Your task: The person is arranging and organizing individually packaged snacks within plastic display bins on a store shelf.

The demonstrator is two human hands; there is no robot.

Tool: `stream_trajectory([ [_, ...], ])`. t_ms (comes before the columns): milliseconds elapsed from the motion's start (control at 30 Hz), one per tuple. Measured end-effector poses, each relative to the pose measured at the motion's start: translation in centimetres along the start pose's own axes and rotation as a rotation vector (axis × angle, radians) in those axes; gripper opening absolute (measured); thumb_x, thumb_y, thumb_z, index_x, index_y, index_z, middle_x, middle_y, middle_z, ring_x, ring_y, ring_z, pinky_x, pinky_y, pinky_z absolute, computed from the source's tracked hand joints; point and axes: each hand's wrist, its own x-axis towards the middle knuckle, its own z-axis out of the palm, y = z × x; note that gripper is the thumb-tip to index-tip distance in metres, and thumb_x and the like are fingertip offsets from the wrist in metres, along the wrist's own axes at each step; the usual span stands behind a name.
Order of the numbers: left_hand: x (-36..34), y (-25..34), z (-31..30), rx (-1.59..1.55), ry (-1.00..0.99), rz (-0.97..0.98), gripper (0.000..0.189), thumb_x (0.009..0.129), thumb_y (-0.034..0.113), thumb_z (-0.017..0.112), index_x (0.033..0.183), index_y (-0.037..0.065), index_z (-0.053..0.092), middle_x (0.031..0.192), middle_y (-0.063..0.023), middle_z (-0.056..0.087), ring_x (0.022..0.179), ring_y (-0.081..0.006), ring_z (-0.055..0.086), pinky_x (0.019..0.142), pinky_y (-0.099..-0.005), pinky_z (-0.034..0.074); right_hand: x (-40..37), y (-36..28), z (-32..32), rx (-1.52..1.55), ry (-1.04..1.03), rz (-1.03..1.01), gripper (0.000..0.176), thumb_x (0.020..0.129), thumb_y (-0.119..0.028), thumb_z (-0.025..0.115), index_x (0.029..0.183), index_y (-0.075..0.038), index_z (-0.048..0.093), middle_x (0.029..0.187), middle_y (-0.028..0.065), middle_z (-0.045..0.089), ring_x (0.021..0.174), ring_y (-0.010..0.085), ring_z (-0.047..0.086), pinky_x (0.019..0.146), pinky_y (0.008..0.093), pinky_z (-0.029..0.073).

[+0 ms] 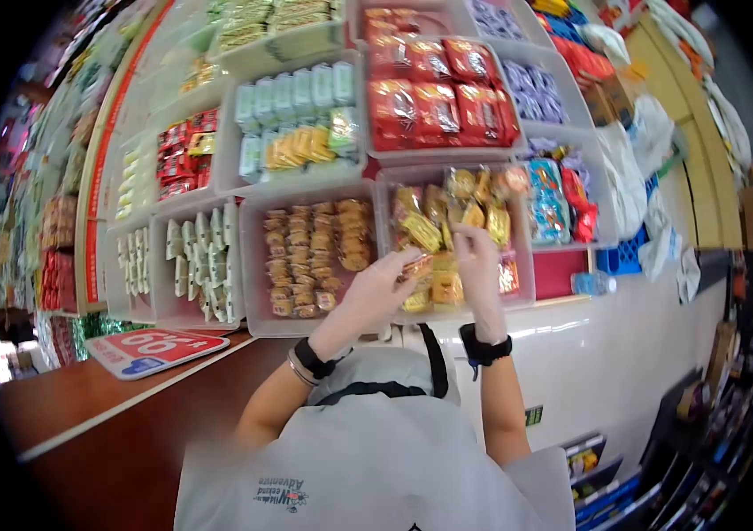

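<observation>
Both hands wear thin translucent gloves and reach into a clear plastic bin [525, 292] of mixed wrapped snacks. My left hand [369, 299] comes in from the bin's left side, its fingers closed on the edge of a shiny wrapped snack packet [419, 267]. Over the middle of the bin, my right hand [480, 273] has thumb and fingers drawn together beside a gold packet [472, 215]; whether anything is pinched there is hidden. Around them lie more gold packets [498, 227], a round wrapped biscuit [461, 182] and a yellow packet [447, 287].
To the left stands a bin of packed cookies [299, 257], then one of white packets [202, 257]. Behind are red bags [437, 108] and pale green packets [292, 93]. Blue packets [548, 202] fill a bin at right. A price sign [157, 351] lies at front left.
</observation>
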Motion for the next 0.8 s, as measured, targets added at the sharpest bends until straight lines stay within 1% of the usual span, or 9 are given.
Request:
stream_trajectory([
  [100,-0.9,-0.4,-1.4,-0.068,0.095,0.029,0.038,0.088,0.018,0.061,0.123,0.004,0.053,0.102,-0.0141,0.061,0.083,-0.0223,0.062,0.075,-0.0311,0.050,3.4,5.8,-1.5,-0.287,0.130,0.061,0.025,0.088,-0.019,0.058,0.102,0.001,0.064,0.104,0.0164,0.061,0.097,0.0316,0.057,0.086,0.0395,0.046],
  [167,-1.7,-0.6,-2.9,-0.017,0.134,-0.009,0.034,0.089,0.017,0.061,0.120,0.003,0.055,0.098,-0.0137,0.061,0.080,-0.0210,0.061,0.074,-0.0311,0.049,5.2,11.8,-2.0,-0.443,0.179,0.120,0.036,0.088,-0.025,0.058,0.108,0.004,0.060,0.099,0.0196,0.063,0.090,0.0316,0.061,0.082,0.0390,0.048],
  [200,-2.2,-1.7,-3.1,-0.036,0.174,-0.013,0.033,0.089,0.018,0.062,0.118,0.001,0.056,0.097,-0.0130,0.061,0.081,-0.0211,0.061,0.073,-0.0311,0.049,5.8,12.0,-2.8,-0.482,0.138,0.166,0.040,0.087,-0.028,0.059,0.109,0.005,0.060,0.099,0.0227,0.063,0.092,0.0342,0.061,0.083,0.0415,0.048],
  [233,-2.6,-1.9,-3.8,-0.072,0.197,-0.049,0.035,0.089,0.025,0.060,0.116,0.005,0.055,0.100,-0.0147,0.060,0.087,-0.0324,0.062,0.076,-0.0363,0.049,6.1,11.7,-3.2,-0.525,0.096,0.213,0.044,0.086,-0.031,0.059,0.109,0.006,0.060,0.099,0.0258,0.063,0.093,0.0369,0.061,0.085,0.0440,0.048],
  [367,-4.8,-2.4,-6.4,-0.100,0.328,-0.065,0.034,0.089,0.023,0.060,0.117,0.004,0.056,0.102,-0.0148,0.061,0.090,-0.0299,0.063,0.078,-0.0352,0.049,6.5,10.1,-2.4,-0.759,0.013,0.351,0.053,0.083,-0.039,0.059,0.107,0.008,0.060,0.104,0.0320,0.061,0.099,0.0449,0.059,0.088,0.0464,0.047],
  [533,-6.9,-1.6,-9.1,-0.164,0.360,-0.269,0.035,0.089,0.022,0.059,0.119,0.004,0.055,0.104,-0.0145,0.062,0.092,-0.0266,0.064,0.080,-0.0338,0.049,7.4,12.7,-2.0,-0.743,0.026,0.339,0.063,0.067,-0.038,0.076,0.104,0.009,0.057,0.102,0.0282,0.063,0.096,0.0404,0.062,0.084,0.0451,0.050],
  [633,-7.2,-3.8,-9.1,-0.129,0.484,-0.086,0.035,0.090,0.021,0.058,0.120,0.003,0.054,0.099,-0.0141,0.062,0.085,-0.0235,0.064,0.076,-0.0332,0.050,6.7,11.6,-1.7,-0.319,-0.018,0.320,0.050,0.071,-0.025,0.074,0.104,0.007,0.056,0.099,0.0256,0.064,0.093,0.0373,0.063,0.081,0.0424,0.050],
  [700,-7.7,-2.8,-9.8,-0.216,0.445,-0.178,0.034,0.091,0.020,0.058,0.118,0.000,0.054,0.101,-0.0106,0.061,0.081,-0.0159,0.059,0.072,-0.0289,0.049,5.8,13.9,-0.5,-0.403,0.127,0.268,0.044,0.075,-0.020,0.069,0.107,0.005,0.050,0.098,0.0247,0.065,0.093,0.0386,0.064,0.079,0.0420,0.050],
  [800,-8.3,-0.6,-11.4,-0.297,0.375,-0.304,0.034,0.091,0.021,0.058,0.117,-0.001,0.054,0.100,-0.0111,0.061,0.086,-0.0159,0.059,0.075,-0.0295,0.048,5.1,13.8,-0.9,-0.395,0.104,0.268,0.043,0.078,-0.021,0.069,0.109,0.001,0.050,0.098,0.0241,0.065,0.094,0.0378,0.064,0.079,0.0418,0.050],
])
